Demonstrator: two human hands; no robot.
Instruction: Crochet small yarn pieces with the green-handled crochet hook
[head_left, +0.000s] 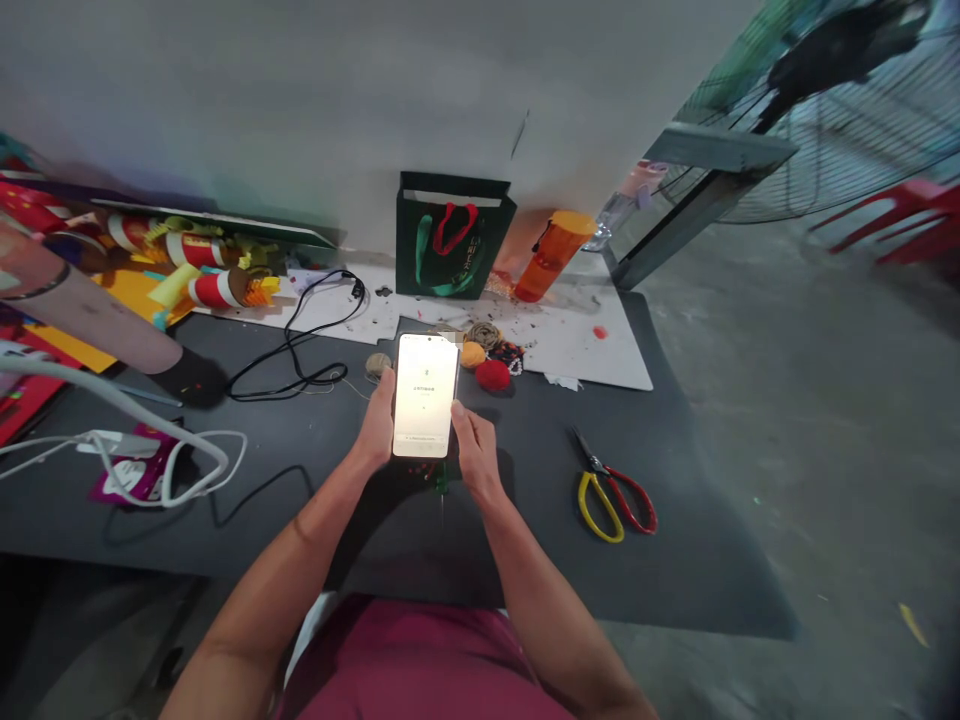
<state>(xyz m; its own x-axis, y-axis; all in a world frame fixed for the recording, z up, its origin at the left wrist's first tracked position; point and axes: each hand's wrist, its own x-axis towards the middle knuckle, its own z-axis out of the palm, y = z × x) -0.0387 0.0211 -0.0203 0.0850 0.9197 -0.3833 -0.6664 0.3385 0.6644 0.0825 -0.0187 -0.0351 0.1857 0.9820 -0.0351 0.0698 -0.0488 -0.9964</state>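
Note:
A smartphone (425, 400) with a bright, pale screen is held upright over the near middle of the dark table. My left hand (377, 425) grips its left edge, and my right hand (474, 445) grips the lower right edge, thumb along the side. Small text on the screen is too fine to read. Just beyond the phone lie balls of yarn: a red one (493, 376), a yellow one (472, 355) and a beige one (378, 366). Partly hidden beneath the phone are a small green item (441, 480) and some red bits.
Scissors (604, 485) with one yellow and one red handle lie to the right. At the back stand a dark green gift bag (455, 240) and an orange bottle (555, 255). A black cable (292, 345), a white cable (202, 450) and paper crafts (214, 288) occupy the left.

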